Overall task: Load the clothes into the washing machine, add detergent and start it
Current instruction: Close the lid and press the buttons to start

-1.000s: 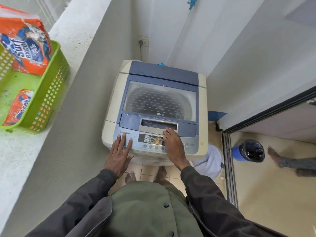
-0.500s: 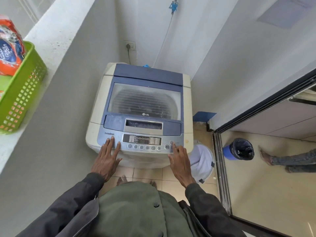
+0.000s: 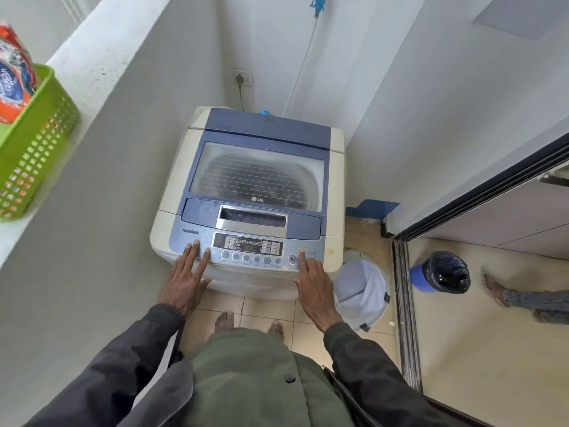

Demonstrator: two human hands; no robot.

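A cream and blue top-loading washing machine [image 3: 335, 167] stands in the corner with its glass lid [image 3: 258, 175] closed. Its control panel [image 3: 249, 248] runs along the front edge. My left hand [image 3: 184, 280] rests flat with straight fingers on the left end of the panel. My right hand [image 3: 314, 286] reaches the right end, and its index fingertip presses a round button [image 3: 301, 251] beside the start/pause key. An orange and blue detergent bag [image 3: 14, 75] stands in a green basket [image 3: 34, 149] on the ledge at the left.
A white laundry basket [image 3: 363, 291] sits on the tiled floor right of the machine. A sliding door track [image 3: 406, 303] borders it. Beyond the track are a blue bin [image 3: 441, 272] with a black liner and another person's foot [image 3: 495, 288]. A plug [image 3: 241, 78] is in the wall socket.
My right hand slid from the middle of the panel to its right end, where the index finger now presses a button. The left hand stayed on the left end. The camera view shifted right.
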